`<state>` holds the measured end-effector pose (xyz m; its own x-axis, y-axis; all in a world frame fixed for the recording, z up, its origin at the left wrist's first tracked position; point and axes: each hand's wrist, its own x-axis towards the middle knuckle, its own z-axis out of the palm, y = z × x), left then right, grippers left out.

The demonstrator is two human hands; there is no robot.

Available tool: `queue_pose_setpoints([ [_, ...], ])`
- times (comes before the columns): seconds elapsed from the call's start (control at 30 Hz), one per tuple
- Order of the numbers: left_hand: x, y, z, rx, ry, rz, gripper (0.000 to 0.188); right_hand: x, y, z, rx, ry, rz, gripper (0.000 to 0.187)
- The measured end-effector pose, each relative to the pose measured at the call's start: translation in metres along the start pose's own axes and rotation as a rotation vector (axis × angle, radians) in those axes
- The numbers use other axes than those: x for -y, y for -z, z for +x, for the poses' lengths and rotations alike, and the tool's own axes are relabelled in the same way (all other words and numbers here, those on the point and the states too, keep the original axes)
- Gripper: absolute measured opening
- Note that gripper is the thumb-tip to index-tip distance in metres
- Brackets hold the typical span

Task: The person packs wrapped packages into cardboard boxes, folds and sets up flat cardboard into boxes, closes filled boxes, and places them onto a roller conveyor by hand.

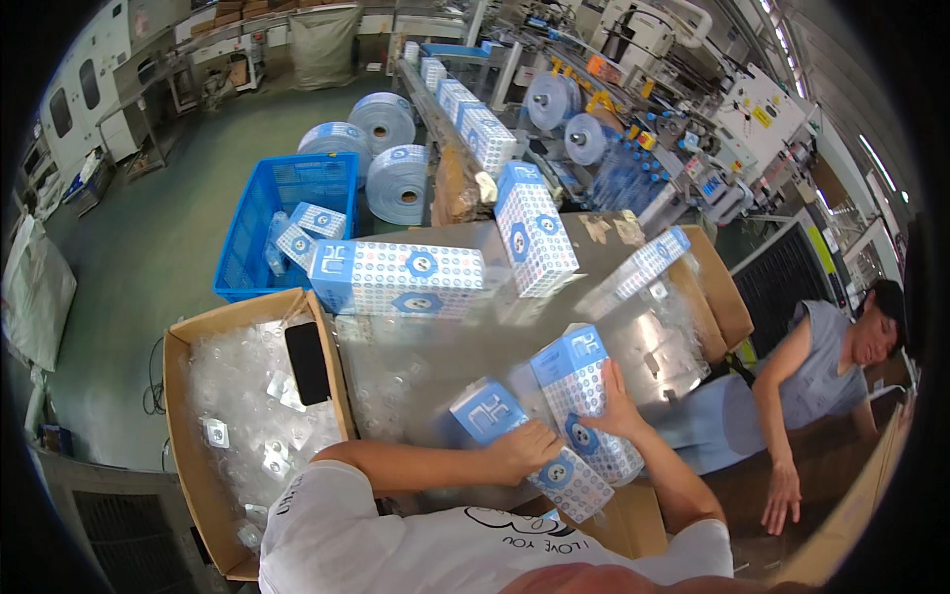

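Note:
Two long, box-shaped blue-and-white packs lie side by side on the metal table [396,366] in front of me, both slanting toward my body. My left hand [529,450] is closed over the middle of the left pack [482,411]. The right pack [564,361] is held by my right hand [616,404], its fingers stretched along the far right side and its thumb on top. Farther off, another such pack [396,279] lies sideways at the left, one [534,228] points away in the middle, and a slimmer-looking one [653,259] is at the right.
At my left stands a cardboard box [170,396] of clear plastic pieces, a black phone-like slab [307,363] on it. Behind it are a blue crate [237,233] with packs and large film rolls [398,183]. A conveyor [435,129] carries packs. A co-worker [831,366] is at right.

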<state>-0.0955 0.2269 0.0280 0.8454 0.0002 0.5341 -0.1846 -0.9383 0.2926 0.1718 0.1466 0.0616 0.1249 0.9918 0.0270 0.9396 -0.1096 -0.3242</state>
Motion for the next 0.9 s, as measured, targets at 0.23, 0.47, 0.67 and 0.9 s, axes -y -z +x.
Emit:
queue_pose_setpoints([
  [0.23,-0.04,0.016,0.042,0.067,-0.047,-0.144,0.08,0.027,0.02,0.016,-0.018,-0.365,-0.061,0.121],
  [0.47,-0.184,-0.012,0.099,0.301,-0.208,-0.438,0.102,0.076,0.145,-0.147,-0.299,-0.014,0.139,0.111],
  [0.67,-0.214,-0.179,0.035,1.361,-0.348,-0.238,0.098,0.064,0.083,-0.302,-0.275,-0.083,0.115,0.109],
  [0.9,-0.219,-0.158,0.021,1.394,-0.267,-0.087,0.098,-0.016,-0.151,-0.354,-0.23,-0.459,-0.14,0.092],
])
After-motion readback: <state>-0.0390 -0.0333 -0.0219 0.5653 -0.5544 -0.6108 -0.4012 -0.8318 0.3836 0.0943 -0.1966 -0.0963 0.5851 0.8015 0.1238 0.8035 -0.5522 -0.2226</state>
